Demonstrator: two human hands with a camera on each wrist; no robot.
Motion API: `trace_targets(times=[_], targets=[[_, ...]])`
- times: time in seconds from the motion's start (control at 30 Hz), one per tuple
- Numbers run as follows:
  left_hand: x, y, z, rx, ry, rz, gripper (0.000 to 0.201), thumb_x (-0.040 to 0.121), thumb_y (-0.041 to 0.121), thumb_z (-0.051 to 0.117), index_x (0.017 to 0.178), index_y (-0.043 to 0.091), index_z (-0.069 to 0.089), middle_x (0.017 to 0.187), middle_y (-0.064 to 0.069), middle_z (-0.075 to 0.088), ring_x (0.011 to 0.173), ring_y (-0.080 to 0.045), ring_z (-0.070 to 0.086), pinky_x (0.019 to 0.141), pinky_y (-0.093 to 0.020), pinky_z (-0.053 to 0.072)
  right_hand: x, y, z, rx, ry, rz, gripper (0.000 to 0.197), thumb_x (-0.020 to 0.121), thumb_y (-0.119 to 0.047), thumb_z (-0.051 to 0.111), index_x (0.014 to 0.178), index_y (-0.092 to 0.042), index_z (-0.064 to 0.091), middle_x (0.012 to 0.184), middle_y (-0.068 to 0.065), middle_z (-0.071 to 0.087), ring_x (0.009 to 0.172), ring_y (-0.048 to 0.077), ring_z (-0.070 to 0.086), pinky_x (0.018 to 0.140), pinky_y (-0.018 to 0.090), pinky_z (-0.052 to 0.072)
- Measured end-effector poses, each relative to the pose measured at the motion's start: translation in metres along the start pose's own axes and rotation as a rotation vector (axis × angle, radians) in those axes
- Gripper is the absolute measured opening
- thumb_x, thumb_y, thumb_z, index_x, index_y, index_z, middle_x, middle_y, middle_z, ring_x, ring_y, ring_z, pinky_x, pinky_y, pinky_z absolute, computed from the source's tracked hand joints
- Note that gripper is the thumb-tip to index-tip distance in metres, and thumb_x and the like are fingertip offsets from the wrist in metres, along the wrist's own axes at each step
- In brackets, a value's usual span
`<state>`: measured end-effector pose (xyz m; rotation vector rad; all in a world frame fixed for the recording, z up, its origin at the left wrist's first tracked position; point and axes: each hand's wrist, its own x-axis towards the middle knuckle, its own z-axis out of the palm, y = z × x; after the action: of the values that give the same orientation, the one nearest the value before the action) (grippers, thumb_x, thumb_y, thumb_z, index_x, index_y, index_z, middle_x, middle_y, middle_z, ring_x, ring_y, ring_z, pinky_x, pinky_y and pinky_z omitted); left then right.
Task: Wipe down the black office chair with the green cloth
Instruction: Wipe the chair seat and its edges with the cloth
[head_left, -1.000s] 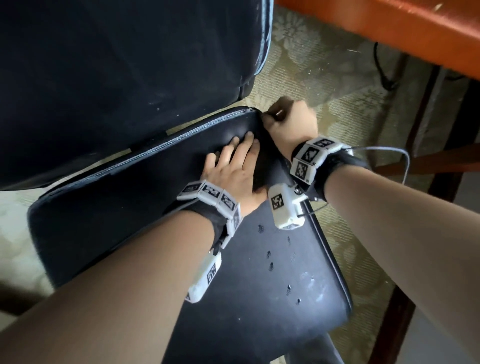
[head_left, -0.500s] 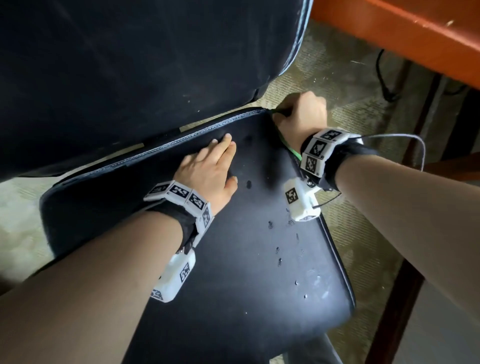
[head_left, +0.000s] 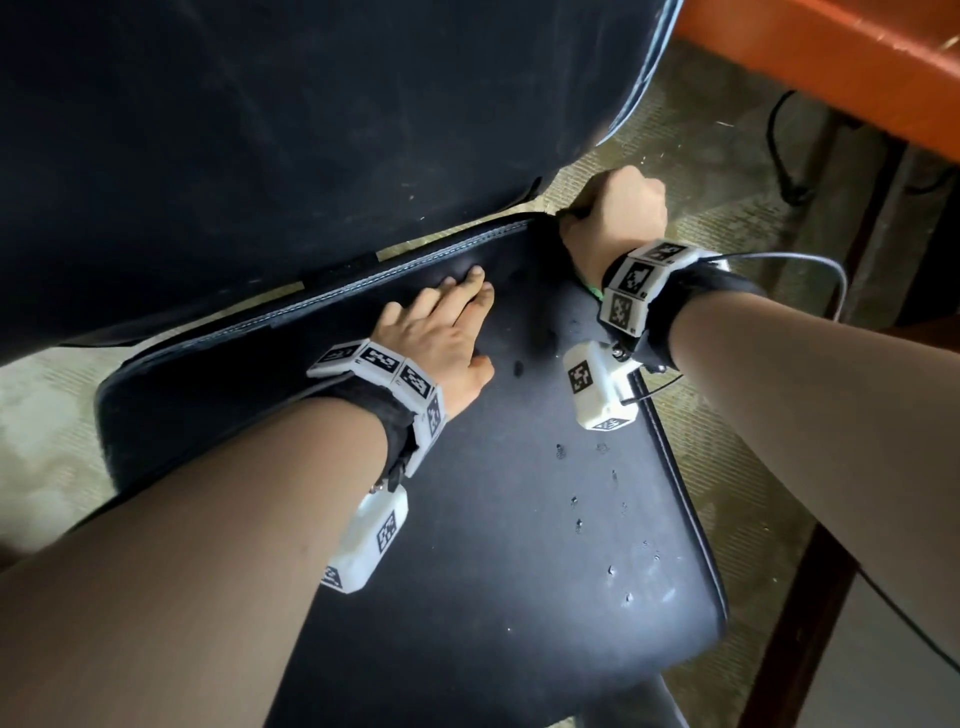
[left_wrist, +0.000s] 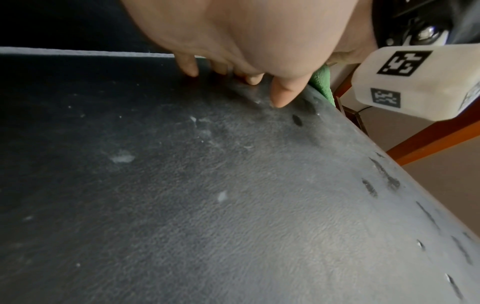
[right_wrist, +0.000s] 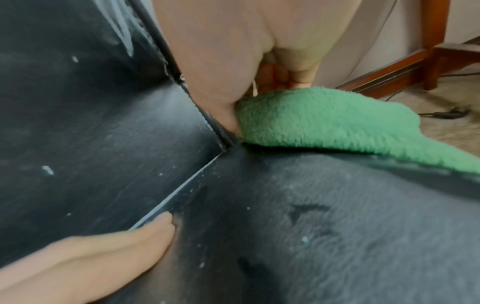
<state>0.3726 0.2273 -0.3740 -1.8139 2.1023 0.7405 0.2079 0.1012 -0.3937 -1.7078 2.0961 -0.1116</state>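
The right hand is curled into a fist around a bunched green cloth, holding it against the back right corner of the black office chair, where the seat edge meets the backrest. From the head view only a sliver of the cloth shows under the wrist; the right wrist view shows its fleecy pile lying along the seat's side edge. The left hand lies flat on the seat near its rear seam, fingers straight and together, holding nothing. The seat's dark surface carries pale specks, dusty smears and several small tears. Both wrists wear black straps with white blocks printed with square black-and-white coded markers; no readable words or brand names appear anywhere. An orange-brown wooden desk stands to the right over patterned carpet.
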Motion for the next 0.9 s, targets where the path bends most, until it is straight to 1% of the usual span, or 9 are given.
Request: trace_targets(times=[0.07, 0.23, 0.37, 0.5, 0.57, 0.63, 0.73, 0.8, 0.9], targets=[[0.0, 0.001, 0.002, 0.01, 0.004, -0.006, 0.071, 0.097, 0.037, 0.041, 0.158, 0.03, 0.005, 0.164, 0.017, -0.008, 0.149, -0.01, 0.008, 0.108, -0.037, 0.027, 0.0, 0.0, -0.001, 0.003, -0.01, 0.003, 0.028, 0.082, -0.023, 0.062, 0.105, -0.008, 0.067, 0.109, 0.017, 0.063, 0.104, 0.034, 0.056, 0.074, 0.028, 0.044], [0.0, 0.003, 0.008, 0.028, 0.026, -0.021, 0.075, 0.094, 0.039, 0.043, 0.158, 0.03, 0.005, 0.164, 0.017, -0.007, 0.149, -0.01, 0.01, 0.104, -0.036, 0.027, -0.013, -0.021, 0.012, -0.022, -0.056, -0.105, 0.027, 0.084, -0.02, 0.057, 0.108, -0.011, 0.066, 0.108, 0.013, 0.064, 0.092, 0.029, 0.054, 0.068, 0.024, 0.035], [-0.003, 0.003, 0.007, 0.005, 0.053, -0.017, 0.072, 0.096, 0.037, 0.043, 0.158, 0.029, 0.008, 0.165, 0.016, -0.004, 0.149, -0.011, 0.012, 0.105, -0.037, 0.028, -0.023, -0.026, 0.014, -0.036, -0.081, -0.186, 0.026, 0.084, -0.023, 0.055, 0.105, -0.012, 0.067, 0.102, 0.011, 0.065, 0.096, 0.031, 0.058, 0.067, 0.025, 0.034], [-0.012, 0.003, 0.002, -0.065, 0.122, 0.001, 0.065, 0.099, 0.035, 0.042, 0.158, 0.023, 0.016, 0.165, 0.013, 0.002, 0.147, -0.013, 0.017, 0.108, -0.038, 0.029, -0.017, 0.002, -0.008, 0.036, -0.022, -0.077, 0.025, 0.086, -0.025, 0.056, 0.103, -0.014, 0.071, 0.103, 0.014, 0.067, 0.098, 0.034, 0.06, 0.07, 0.026, 0.039], [-0.021, -0.003, 0.004, -0.063, 0.138, -0.021, 0.065, 0.099, 0.037, 0.041, 0.157, 0.02, 0.016, 0.166, 0.01, 0.001, 0.148, -0.013, 0.016, 0.111, -0.038, 0.026, -0.017, 0.015, -0.012, 0.064, 0.015, 0.002, 0.025, 0.086, -0.025, 0.058, 0.103, -0.014, 0.072, 0.102, 0.014, 0.069, 0.099, 0.034, 0.061, 0.072, 0.025, 0.041], [-0.03, -0.012, 0.008, -0.04, 0.137, -0.042, 0.067, 0.099, 0.037, 0.042, 0.158, 0.019, 0.015, 0.166, 0.009, -0.001, 0.15, -0.014, 0.013, 0.114, -0.038, 0.023, -0.021, 0.014, -0.008, 0.069, 0.019, 0.027, 0.026, 0.085, -0.027, 0.059, 0.104, -0.015, 0.072, 0.103, 0.014, 0.069, 0.101, 0.033, 0.06, 0.078, 0.026, 0.045], [-0.034, -0.023, 0.012, -0.062, 0.089, -0.05, 0.068, 0.1, 0.038, 0.041, 0.159, 0.025, 0.01, 0.165, 0.016, -0.007, 0.152, -0.01, 0.005, 0.116, -0.038, 0.021, -0.025, -0.007, 0.001, 0.084, 0.009, 0.012, 0.028, 0.086, -0.027, 0.058, 0.107, -0.015, 0.071, 0.105, 0.016, 0.067, 0.104, 0.034, 0.059, 0.084, 0.034, 0.05], [-0.029, -0.025, 0.011, -0.106, 0.062, -0.07, 0.066, 0.1, 0.037, 0.04, 0.158, 0.031, 0.009, 0.163, 0.022, -0.008, 0.151, -0.007, 0.004, 0.115, -0.038, 0.021, -0.024, -0.023, 0.009, 0.042, 0.002, -0.009, 0.028, 0.087, -0.024, 0.055, 0.11, -0.015, 0.07, 0.109, 0.015, 0.065, 0.106, 0.034, 0.059, 0.082, 0.032, 0.048], [-0.026, -0.025, 0.01, -0.122, 0.03, -0.093, 0.066, 0.099, 0.035, 0.039, 0.157, 0.035, 0.007, 0.162, 0.024, -0.01, 0.15, -0.005, 0.003, 0.113, -0.039, 0.02, -0.03, -0.04, 0.022, -0.044, -0.02, -0.088, 0.033, 0.089, -0.021, 0.051, 0.116, -0.008, 0.065, 0.114, 0.016, 0.062, 0.108, 0.036, 0.056, 0.075, 0.032, 0.042]])
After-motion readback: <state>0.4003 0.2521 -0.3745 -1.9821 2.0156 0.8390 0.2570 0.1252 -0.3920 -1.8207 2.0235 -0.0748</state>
